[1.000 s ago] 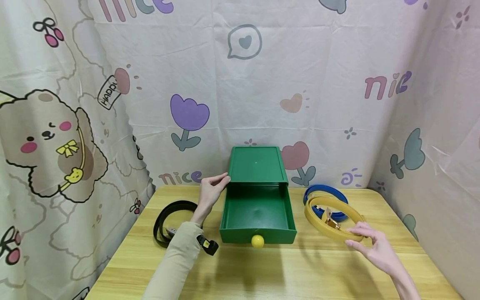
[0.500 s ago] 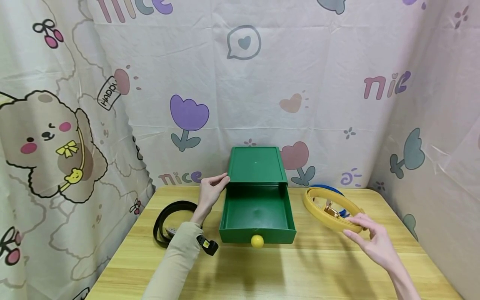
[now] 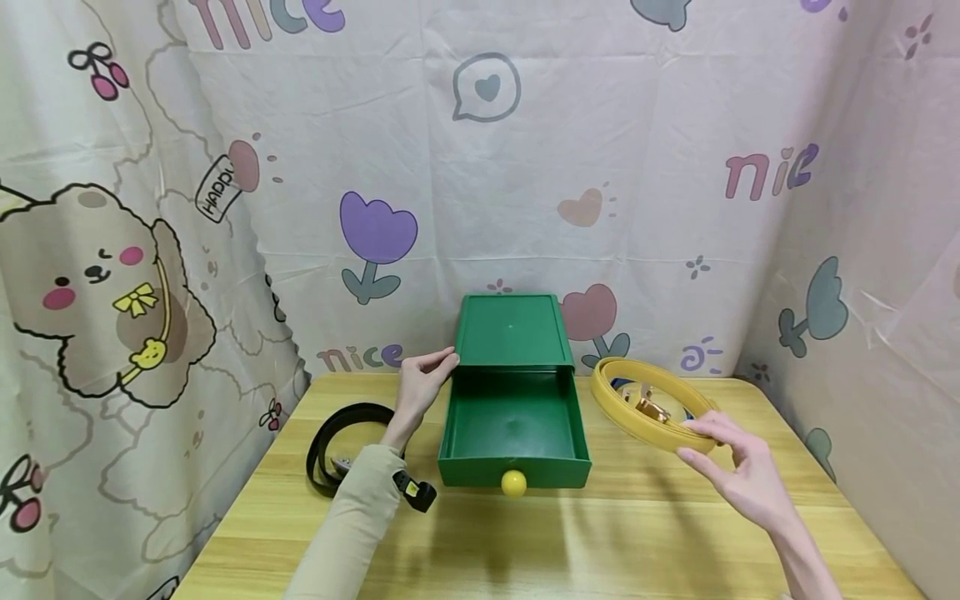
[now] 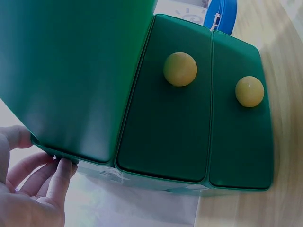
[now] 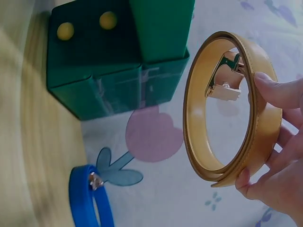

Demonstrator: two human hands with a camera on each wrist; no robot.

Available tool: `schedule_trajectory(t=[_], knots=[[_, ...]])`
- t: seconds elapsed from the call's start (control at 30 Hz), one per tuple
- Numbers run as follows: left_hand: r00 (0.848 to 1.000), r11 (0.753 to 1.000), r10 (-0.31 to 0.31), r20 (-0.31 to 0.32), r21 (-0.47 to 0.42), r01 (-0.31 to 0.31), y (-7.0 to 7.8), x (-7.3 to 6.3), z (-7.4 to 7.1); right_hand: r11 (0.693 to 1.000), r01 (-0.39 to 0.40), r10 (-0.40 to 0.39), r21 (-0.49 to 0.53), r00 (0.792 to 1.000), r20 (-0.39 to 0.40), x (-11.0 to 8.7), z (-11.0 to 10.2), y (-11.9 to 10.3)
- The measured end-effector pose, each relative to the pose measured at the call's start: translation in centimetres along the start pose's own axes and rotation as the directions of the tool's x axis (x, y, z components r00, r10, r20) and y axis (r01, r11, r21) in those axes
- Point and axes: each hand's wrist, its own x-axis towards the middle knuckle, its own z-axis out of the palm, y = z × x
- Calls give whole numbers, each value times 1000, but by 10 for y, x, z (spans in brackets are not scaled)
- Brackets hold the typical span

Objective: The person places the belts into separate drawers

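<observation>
My right hand (image 3: 742, 475) pinches a coiled yellow belt (image 5: 267, 118) between thumb and fingers at its near right edge. The coil is raised off the table, and a gold buckle (image 5: 225, 90) shows inside its loop. With my left hand (image 3: 423, 387) I grip the upper left front corner of a green drawer cabinet (image 3: 513, 329). Its top drawer (image 3: 480, 473) is pulled out and holds nothing, with a round yellow knob (image 3: 513, 483) on the front. Two lower drawers with matching knobs are closed in the left wrist view.
A coiled blue belt (image 5: 80, 194) lies on the table right of the cabinet, mostly hidden behind the yellow one in the head view. Left of the cabinet is a coiled black belt (image 3: 318, 450), partly behind my left forearm. Printed cloth (image 3: 495, 183) hangs behind the table.
My right hand has lifted the yellow belt and brought it slightly left, over the blue belt. My left hand has stayed on the cabinet corner.
</observation>
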Motion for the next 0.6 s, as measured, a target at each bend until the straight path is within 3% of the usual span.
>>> schedule_trajectory(t=[0.6], knots=[[1000,1000,11,-3,-9,-11,-3,2,1,998,56,-53,-34,995,89,29,17,-29]])
